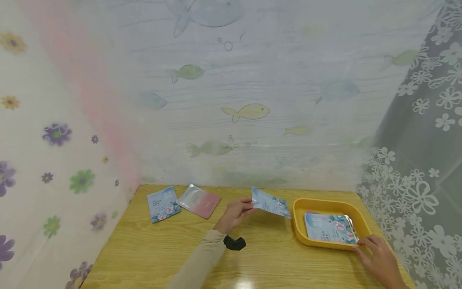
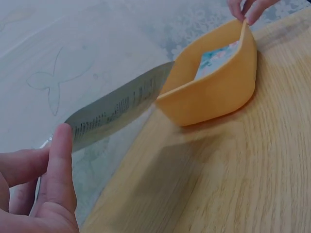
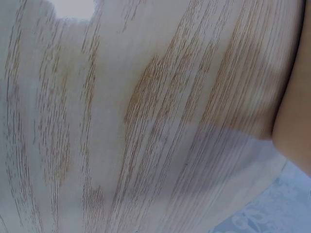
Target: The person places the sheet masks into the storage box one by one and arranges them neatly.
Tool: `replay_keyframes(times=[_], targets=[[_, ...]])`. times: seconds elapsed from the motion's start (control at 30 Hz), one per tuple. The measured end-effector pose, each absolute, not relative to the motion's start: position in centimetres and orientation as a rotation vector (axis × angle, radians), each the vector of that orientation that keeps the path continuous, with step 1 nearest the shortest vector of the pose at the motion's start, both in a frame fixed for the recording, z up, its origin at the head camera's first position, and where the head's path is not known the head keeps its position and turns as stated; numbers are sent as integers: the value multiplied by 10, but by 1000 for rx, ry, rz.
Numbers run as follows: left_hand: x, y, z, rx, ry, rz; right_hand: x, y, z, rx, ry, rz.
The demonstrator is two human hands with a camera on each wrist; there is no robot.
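In the head view the left hand pinches the left edge of a blue floral packet, held tilted above the table just left of a yellow tray. The left wrist view shows the packet's printed underside between thumb and fingers of the left hand, its far end near the tray's rim. At the tray's near right corner the right hand grips the rim. Inside the tray lies another blue floral packet, with silver and pink edges showing from under it.
At the table's back left lie a blue floral packet and a silver-pink packet, side by side. Patterned curtains stand behind the wooden table and on both sides. A black band is on the left wrist.
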State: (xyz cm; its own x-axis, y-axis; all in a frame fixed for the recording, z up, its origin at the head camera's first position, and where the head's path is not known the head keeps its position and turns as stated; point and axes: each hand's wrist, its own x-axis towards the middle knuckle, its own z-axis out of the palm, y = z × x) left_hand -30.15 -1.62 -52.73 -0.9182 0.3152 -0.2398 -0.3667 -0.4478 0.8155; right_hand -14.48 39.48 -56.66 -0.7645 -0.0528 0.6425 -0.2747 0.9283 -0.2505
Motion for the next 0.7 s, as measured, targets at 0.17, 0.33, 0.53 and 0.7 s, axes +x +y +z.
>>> replay_keyframes(times=[0.17,0.33,0.53,0.7], targets=[[-299,-3,-527,-6,1365,2369,-145,395,-567,230,-2405,438],[-293,14,-527,16,1325,2373,-145,395,-566,233,-2397,436],[-286,37,-531,38,1294,2361,-145,396,-566,242,-2392,441],[-282,57,-533,58,1287,2334,-145,395,-567,246,-2390,441]])
